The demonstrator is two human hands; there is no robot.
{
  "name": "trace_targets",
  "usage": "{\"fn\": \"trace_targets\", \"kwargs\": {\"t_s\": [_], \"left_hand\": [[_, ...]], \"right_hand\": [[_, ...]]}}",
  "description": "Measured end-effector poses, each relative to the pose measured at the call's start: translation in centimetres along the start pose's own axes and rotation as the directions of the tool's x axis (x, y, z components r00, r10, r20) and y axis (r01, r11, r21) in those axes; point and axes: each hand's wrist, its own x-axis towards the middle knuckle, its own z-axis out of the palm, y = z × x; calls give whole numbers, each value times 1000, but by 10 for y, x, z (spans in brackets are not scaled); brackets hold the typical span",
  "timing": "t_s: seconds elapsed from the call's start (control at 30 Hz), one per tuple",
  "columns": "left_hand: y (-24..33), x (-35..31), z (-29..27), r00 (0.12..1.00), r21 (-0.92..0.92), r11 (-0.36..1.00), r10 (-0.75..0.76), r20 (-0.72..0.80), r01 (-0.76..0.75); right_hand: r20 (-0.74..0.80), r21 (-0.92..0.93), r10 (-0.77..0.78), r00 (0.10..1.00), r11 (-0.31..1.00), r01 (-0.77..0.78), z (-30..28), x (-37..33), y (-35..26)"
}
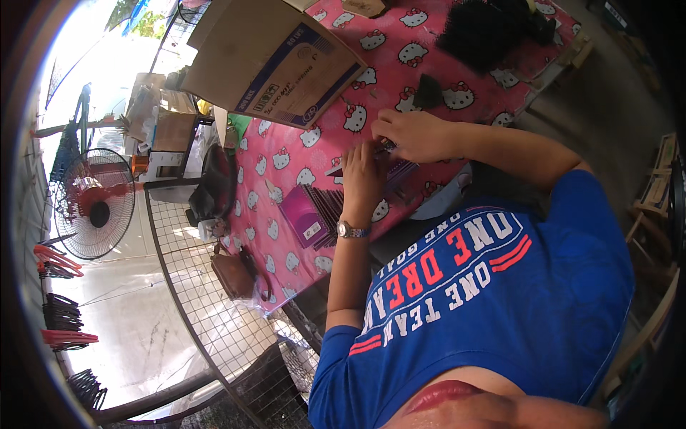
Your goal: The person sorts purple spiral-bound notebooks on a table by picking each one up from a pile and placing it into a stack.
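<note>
Over the pink cat-patterned tablecloth, my two hands work close together. My left hand, with a watch on its wrist, has its fingers closed over a dark spiral notebook. Most of that notebook is hidden under the hands. Just to the right, my right hand is bent with its fingertips pinched at a small dark thing between the hands, too small to make out. A fanned stack of purple spiral notebooks lies left of my left wrist.
A large open cardboard box stands beyond the hands. Black bristly material and a dark green piece lie at the far right. Bags sit by the left edge, near a wire grid and a fan.
</note>
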Motion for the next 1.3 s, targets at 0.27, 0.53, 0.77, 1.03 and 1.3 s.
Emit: {"fn": "trace_targets", "kwargs": {"t_s": [0.27,0.53,0.77,1.03,1.3], "left_hand": [[-3,0,3,1000,-21,1000,15,-21,-16],[-1,-16,6,996,147,985,-82,-26,85],[-7,-17,17,979,116,982,-133,-156,152],[1,-4,14,975,102,984,-123,-185,143],[-28,-11,5,952,-89,982,-182,-245,165]], "right_hand": [[-94,-474,200,975,852,-220,16,17,155],[283,231,235,930,924,-304,-27,37,108],[599,530,-130,790,804,-270,-17,50,65],[513,704,-215,831,660,-264,-33,39,64],[488,833,-317,814,448,-325,-29,50,70]]}}
